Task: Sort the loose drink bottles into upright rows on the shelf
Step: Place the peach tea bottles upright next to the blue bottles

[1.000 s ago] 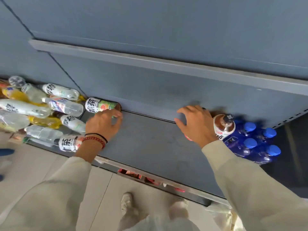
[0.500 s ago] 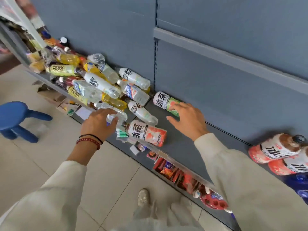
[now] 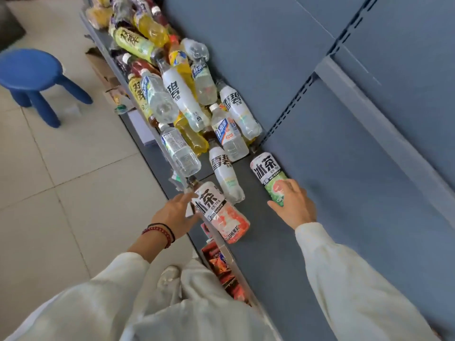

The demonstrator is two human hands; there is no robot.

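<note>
Several loose drink bottles [image 3: 183, 99] lie in a heap on the grey shelf [image 3: 344, 217], running away to the upper left. Nearest me lie two ice tea bottles. A red-labelled one [image 3: 221, 215] rests on its side at the shelf's front edge, and my left hand [image 3: 174, 212] touches its neck end with fingers stretched out. A green-labelled one [image 3: 268, 173] lies further back on the shelf. My right hand [image 3: 295, 205] holds its base end between thumb and fingers. A white-labelled clear bottle [image 3: 225, 173] lies between the two.
A blue plastic stool [image 3: 32, 70] stands on the tiled floor at the left. Snack packets [image 3: 219, 264] fill the lower shelf under the front edge. The grey back panel [image 3: 320, 57] rises behind the shelf. My shoe [image 3: 168, 276] is below.
The view has swung left and closer to the pile. My left hand moved from a clear bottle to the red ice tea bottle. My right hand has settled on the green one's base.
</note>
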